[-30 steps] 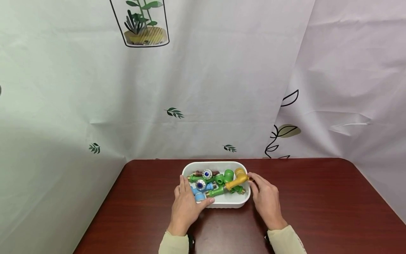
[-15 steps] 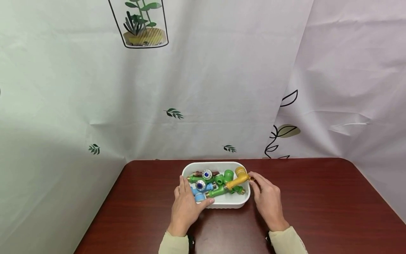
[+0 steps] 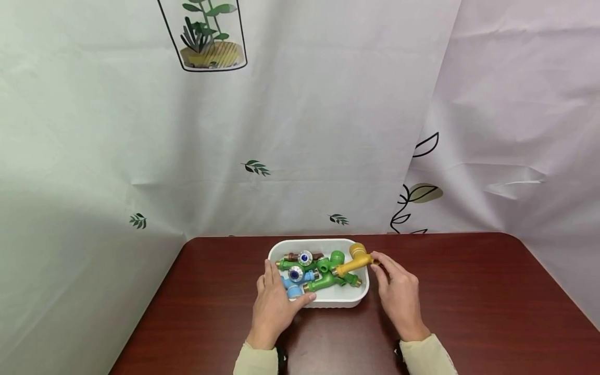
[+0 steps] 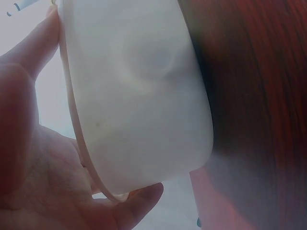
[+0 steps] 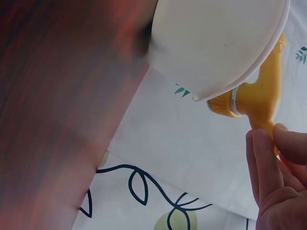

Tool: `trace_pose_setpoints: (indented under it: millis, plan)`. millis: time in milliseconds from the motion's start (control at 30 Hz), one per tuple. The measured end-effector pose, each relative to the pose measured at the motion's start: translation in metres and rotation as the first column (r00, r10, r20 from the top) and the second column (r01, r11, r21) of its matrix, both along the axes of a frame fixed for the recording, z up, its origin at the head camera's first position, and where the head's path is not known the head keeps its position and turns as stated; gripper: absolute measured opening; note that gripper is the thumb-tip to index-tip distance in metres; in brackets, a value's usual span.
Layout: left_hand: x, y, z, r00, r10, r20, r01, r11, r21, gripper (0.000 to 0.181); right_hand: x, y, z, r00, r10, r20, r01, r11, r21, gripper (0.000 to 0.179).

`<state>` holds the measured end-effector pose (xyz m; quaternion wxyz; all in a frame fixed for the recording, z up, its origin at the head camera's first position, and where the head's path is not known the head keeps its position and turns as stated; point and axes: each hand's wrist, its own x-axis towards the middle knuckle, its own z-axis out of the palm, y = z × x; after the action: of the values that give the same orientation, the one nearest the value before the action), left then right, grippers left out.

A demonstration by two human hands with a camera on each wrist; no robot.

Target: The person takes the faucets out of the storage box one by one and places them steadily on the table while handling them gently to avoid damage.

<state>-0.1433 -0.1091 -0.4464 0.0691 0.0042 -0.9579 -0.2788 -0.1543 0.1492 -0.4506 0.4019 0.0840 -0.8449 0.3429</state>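
You pinch the yellow tap with your right grip by its right end only, just beyond the right end of the white tub at bottom centre of the frame, so the likeliest trouble is a twist: the weight sits off to one side, and the tap could roll in your fingers and drop. Its free end hangs over the green taps, where it may snag or drag one along. The cap could also knock the rim; the right wrist view puts it close, but I can't judge whether they touch. Your left grip lies spread over the tub's left end, thumb along the near rim; were that pressure too light, a snag could slide the tub across the worktop. Against half a second ago, the tap and your right grip sit slightly further right, and the cap stands higher in the frame; the tub and left grip look nearly unchanged.
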Motion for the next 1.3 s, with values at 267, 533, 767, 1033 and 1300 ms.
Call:
trace_pose_setpoints:
  millis: [267, 533, 767, 1033, 1300]
  plan:
    - [0.000, 0.000, 0.001, 1.000, 0.002, 0.009, -0.002, 1.000, 0.000, 0.126, 0.000, 0.004, 0.001, 1.000, -0.018, -0.018, 0.018, 1.000, -0.006, 0.034]
    - [-0.001, 0.000, -0.001, 1.000, -0.001, -0.005, 0.001, 1.000, 0.001, 0.126, -0.002, 0.009, 0.000, 0.999, -0.038, -0.027, 0.037, 0.999, -0.018, 0.034]
    - [-0.001, -0.001, -0.002, 1.000, 0.000, 0.005, -0.001, 1.000, 0.008, 0.126, -0.003, 0.015, 0.002, 0.996, -0.054, -0.066, 0.053, 0.998, -0.015, 0.034]
    - [-0.002, 0.000, -0.001, 1.000, -0.002, 0.012, 0.002, 1.000, 0.005, 0.126, -0.004, 0.022, 0.002, 0.994, -0.077, -0.081, 0.074, 0.997, -0.033, 0.034]
    - [-0.001, -0.001, 0.000, 1.000, -0.005, 0.018, 0.005, 1.000, 0.003, 0.126, -0.005, 0.029, 0.002, 0.992, -0.098, -0.076, 0.095, 0.994, -0.050, 0.032]
